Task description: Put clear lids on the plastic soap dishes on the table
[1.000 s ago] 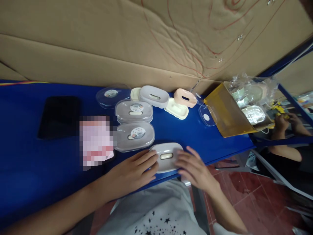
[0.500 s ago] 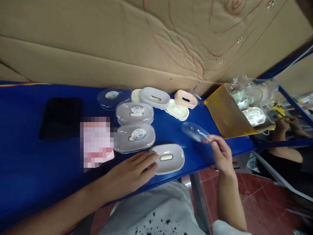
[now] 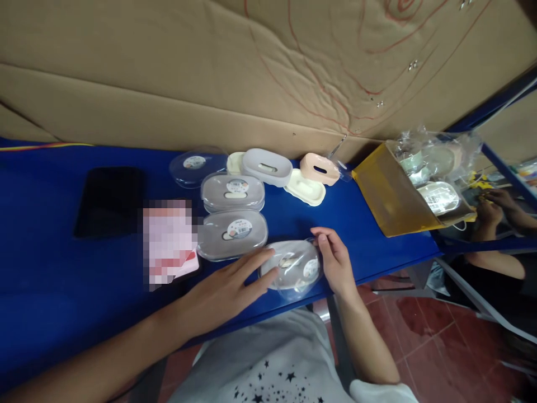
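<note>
Near the table's front edge lies a grey oval soap dish [image 3: 274, 275] with a slot in its middle. A clear plastic lid [image 3: 311, 271] with a round label sits over it, slightly askew. My right hand [image 3: 335, 262] grips the lid's right edge, thumb and fingers closed at the rim. My left hand [image 3: 235, 282] rests at the dish's left end, its fingers stretched out and apart, fingertips touching the dish or lid. Just behind my left fingers is a lidded grey soap dish [image 3: 210, 242] with a label, and a lidded stack [image 3: 212, 193] stands behind that.
At the back are a loose clear lid [image 3: 178, 170], a grey dish part [image 3: 277, 162], a cream tray [image 3: 308, 190] and a peach part [image 3: 312, 165]. A cardboard box [image 3: 390, 196] with bagged items stands right. A dark tablet-like object [image 3: 109, 201] and a blurred-out pink item [image 3: 168, 240] lie left.
My right hand has moved left with the clear lid and brought it down over the front grey soap dish. My left hand has stayed at the dish's left end.
</note>
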`<state>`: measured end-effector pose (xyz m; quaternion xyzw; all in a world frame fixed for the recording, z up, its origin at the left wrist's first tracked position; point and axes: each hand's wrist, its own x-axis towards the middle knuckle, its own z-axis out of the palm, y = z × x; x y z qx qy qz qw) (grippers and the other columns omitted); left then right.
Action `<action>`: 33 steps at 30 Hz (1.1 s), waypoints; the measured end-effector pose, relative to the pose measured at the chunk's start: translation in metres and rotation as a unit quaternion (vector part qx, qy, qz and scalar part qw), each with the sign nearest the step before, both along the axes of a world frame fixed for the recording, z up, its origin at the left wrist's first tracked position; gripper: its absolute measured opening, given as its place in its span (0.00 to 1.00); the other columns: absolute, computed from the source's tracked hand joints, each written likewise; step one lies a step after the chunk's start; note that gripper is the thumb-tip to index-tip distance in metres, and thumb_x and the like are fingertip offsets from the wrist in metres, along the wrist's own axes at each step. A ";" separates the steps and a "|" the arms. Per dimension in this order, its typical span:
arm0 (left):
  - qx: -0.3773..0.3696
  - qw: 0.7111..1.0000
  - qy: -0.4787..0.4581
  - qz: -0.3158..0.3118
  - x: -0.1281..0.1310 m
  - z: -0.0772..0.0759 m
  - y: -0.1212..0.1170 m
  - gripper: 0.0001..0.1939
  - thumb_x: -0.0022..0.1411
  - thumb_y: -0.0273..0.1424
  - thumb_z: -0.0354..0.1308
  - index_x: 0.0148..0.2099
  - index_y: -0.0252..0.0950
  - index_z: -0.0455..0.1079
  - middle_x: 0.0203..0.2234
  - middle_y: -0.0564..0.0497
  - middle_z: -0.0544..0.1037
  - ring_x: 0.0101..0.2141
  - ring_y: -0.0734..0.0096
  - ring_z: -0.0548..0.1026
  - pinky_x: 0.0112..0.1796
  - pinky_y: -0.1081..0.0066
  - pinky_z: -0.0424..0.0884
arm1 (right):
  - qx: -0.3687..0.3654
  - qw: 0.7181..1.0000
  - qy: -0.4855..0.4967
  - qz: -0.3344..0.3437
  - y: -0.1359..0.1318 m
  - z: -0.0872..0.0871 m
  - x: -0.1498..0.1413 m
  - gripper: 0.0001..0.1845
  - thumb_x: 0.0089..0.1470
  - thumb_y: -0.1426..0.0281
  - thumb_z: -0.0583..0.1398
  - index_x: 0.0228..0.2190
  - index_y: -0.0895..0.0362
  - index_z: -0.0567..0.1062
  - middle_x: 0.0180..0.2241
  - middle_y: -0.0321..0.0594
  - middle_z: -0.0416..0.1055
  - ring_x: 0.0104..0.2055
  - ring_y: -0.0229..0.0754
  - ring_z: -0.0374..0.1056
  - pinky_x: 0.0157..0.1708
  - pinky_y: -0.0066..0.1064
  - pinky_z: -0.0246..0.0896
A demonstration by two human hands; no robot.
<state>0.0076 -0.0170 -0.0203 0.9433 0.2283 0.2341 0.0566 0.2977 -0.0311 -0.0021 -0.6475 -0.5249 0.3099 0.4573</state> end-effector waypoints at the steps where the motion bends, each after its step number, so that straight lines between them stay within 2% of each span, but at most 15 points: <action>1: -0.002 1.000 -0.003 0.000 0.000 0.000 0.000 0.23 0.74 0.18 0.54 0.68 0.36 0.68 0.67 0.33 0.70 0.66 0.49 0.72 0.56 0.57 0.80 | -0.015 1.000 0.024 0.000 0.000 -0.002 0.000 0.19 0.74 0.52 0.56 0.51 0.49 0.81 0.50 0.43 0.81 0.51 0.48 0.76 0.54 0.42 0.72; 3: -0.004 1.000 -0.015 -0.004 0.000 0.001 -0.001 0.25 0.74 0.17 0.51 0.69 0.37 0.68 0.67 0.34 0.69 0.67 0.50 0.72 0.57 0.58 0.79 | -0.022 0.998 0.066 0.003 -0.003 -0.004 0.000 0.19 0.74 0.52 0.57 0.54 0.47 0.80 0.54 0.43 0.80 0.56 0.49 0.76 0.57 0.43 0.72; 5: -0.007 1.000 -0.016 -0.010 0.001 0.001 -0.002 0.25 0.76 0.18 0.48 0.69 0.37 0.67 0.68 0.34 0.68 0.67 0.50 0.71 0.57 0.58 0.79 | 0.000 0.996 0.081 0.022 -0.006 -0.004 0.000 0.16 0.71 0.53 0.62 0.54 0.45 0.79 0.61 0.43 0.76 0.64 0.50 0.72 0.62 0.45 0.70; 8: -0.008 1.000 -0.009 -0.002 0.003 0.004 -0.002 0.24 0.77 0.20 0.49 0.70 0.36 0.67 0.66 0.35 0.70 0.66 0.50 0.72 0.56 0.59 0.80 | 0.024 0.994 0.054 0.092 -0.010 -0.001 0.002 0.14 0.67 0.57 0.67 0.51 0.44 0.82 0.66 0.41 0.73 0.69 0.52 0.68 0.66 0.47 0.67; 11: -0.011 1.000 -0.007 0.016 0.005 0.007 -0.002 0.24 0.76 0.21 0.54 0.71 0.35 0.66 0.64 0.37 0.73 0.65 0.53 0.72 0.59 0.61 0.77 | 0.007 0.991 0.013 0.130 -0.010 0.002 0.003 0.11 0.71 0.58 0.63 0.49 0.45 0.83 0.60 0.42 0.78 0.66 0.51 0.72 0.66 0.47 0.67; 14: -0.011 1.000 -0.013 0.015 0.006 0.008 -0.003 0.22 0.78 0.25 0.54 0.70 0.36 0.67 0.63 0.37 0.75 0.62 0.56 0.75 0.56 0.63 0.79 | 0.010 0.995 -0.036 0.095 -0.005 0.003 -0.001 0.13 0.73 0.58 0.60 0.49 0.46 0.83 0.53 0.41 0.82 0.59 0.49 0.77 0.62 0.46 0.70; 18: -0.058 0.998 -0.017 0.012 0.002 0.004 -0.004 0.27 0.79 0.25 0.53 0.74 0.47 0.64 0.67 0.41 0.73 0.61 0.56 0.78 0.52 0.64 0.80 | 0.031 0.992 -0.094 0.076 0.000 0.004 -0.016 0.16 0.75 0.60 0.55 0.47 0.48 0.82 0.48 0.42 0.82 0.54 0.48 0.77 0.57 0.44 0.70; 21: -0.080 0.997 -0.016 0.011 0.000 0.000 -0.004 0.30 0.79 0.25 0.52 0.77 0.53 0.59 0.70 0.44 0.70 0.62 0.56 0.77 0.49 0.65 0.81 | 0.053 0.990 -0.121 0.057 0.000 0.006 -0.028 0.16 0.76 0.63 0.53 0.48 0.49 0.81 0.52 0.43 0.81 0.58 0.49 0.76 0.61 0.46 0.67; 23: -0.072 0.997 -0.022 0.006 0.000 -0.001 -0.003 0.27 0.79 0.27 0.53 0.75 0.48 0.62 0.70 0.40 0.69 0.64 0.54 0.76 0.51 0.63 0.81 | 0.054 0.989 -0.128 0.055 0.000 0.008 -0.034 0.17 0.76 0.63 0.53 0.50 0.49 0.81 0.54 0.43 0.81 0.59 0.49 0.75 0.61 0.45 0.67; 26: -0.021 0.999 -0.033 0.003 0.002 0.000 -0.004 0.22 0.77 0.25 0.57 0.70 0.37 0.68 0.68 0.37 0.71 0.67 0.50 0.71 0.60 0.57 0.77 | 0.022 0.988 -0.134 0.073 0.000 0.013 -0.035 0.18 0.77 0.62 0.52 0.51 0.50 0.81 0.51 0.43 0.82 0.55 0.48 0.78 0.57 0.42 0.71; 28: 0.010 0.999 -0.033 0.011 0.003 0.003 -0.004 0.21 0.77 0.24 0.57 0.68 0.35 0.70 0.67 0.37 0.71 0.68 0.51 0.71 0.62 0.57 0.76 | 0.002 0.986 -0.140 0.086 0.000 0.016 -0.031 0.18 0.77 0.61 0.52 0.52 0.50 0.81 0.50 0.42 0.83 0.54 0.48 0.79 0.56 0.42 0.72; 30: 0.019 0.999 -0.026 0.029 0.004 0.007 -0.005 0.20 0.79 0.28 0.56 0.68 0.34 0.69 0.66 0.36 0.72 0.65 0.54 0.74 0.58 0.61 0.79 | 0.007 0.983 -0.140 0.118 0.001 0.019 -0.024 0.17 0.76 0.60 0.55 0.55 0.48 0.81 0.56 0.42 0.81 0.59 0.49 0.77 0.62 0.45 0.70; 33: 0.021 0.999 -0.015 0.047 0.004 0.014 -0.006 0.19 0.81 0.34 0.54 0.67 0.33 0.70 0.64 0.36 0.75 0.60 0.58 0.79 0.53 0.66 0.81 | 0.038 0.963 -0.147 0.223 0.002 0.021 -0.014 0.19 0.73 0.60 0.61 0.62 0.43 0.78 0.67 0.40 0.73 0.71 0.53 0.67 0.70 0.53 0.62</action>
